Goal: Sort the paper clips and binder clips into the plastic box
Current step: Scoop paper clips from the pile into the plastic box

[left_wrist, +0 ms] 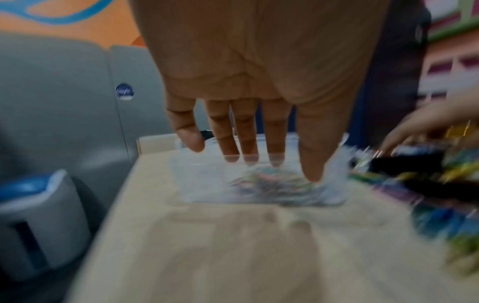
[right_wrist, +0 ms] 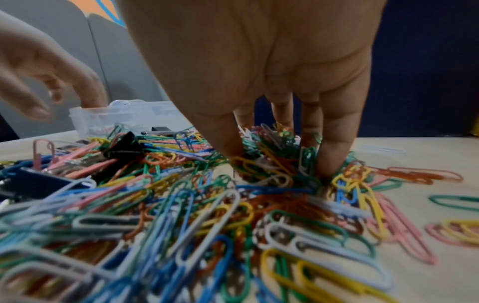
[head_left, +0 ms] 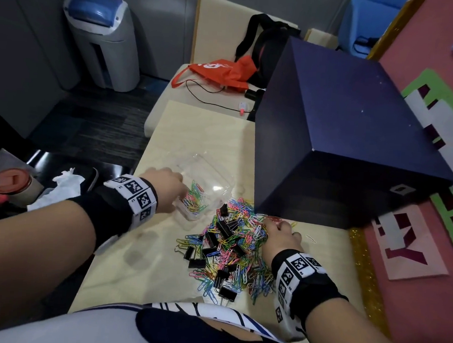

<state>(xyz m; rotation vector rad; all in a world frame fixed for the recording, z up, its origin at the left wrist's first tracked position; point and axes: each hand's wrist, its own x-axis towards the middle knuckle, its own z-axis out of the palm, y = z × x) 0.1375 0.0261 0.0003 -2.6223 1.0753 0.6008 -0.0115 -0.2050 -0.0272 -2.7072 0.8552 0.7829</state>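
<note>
We judged the sort to be in its early part. The largest thing in it, the desk (head_left: 163, 259), carried everything. On it, at about 5 o'clock from the plastic box (head_left: 206, 175), the mixed pile (head_left: 232, 247) was by far the bigger share: coloured paper clips (right_wrist: 207, 215) tangled with black binder clips (head_left: 225, 229), and a few strays lay loose at its 3 o'clock edge. The box, clear and open, held only a small heap of paper clips in its near compartment; we saw no binder clips inside, though the far part was hard to read. Our left hand (head_left: 166, 189) was over that near compartment with fingers (left_wrist: 246, 139) straight and spread, holding nothing we could see. Our right hand (head_left: 282, 234) sat at the 3 o'clock side of the pile, thumb and fingers pushed down into the paper clips and closing on a bunch. Most clips, and seemingly every binder clip, remained to be sorted.
</note>
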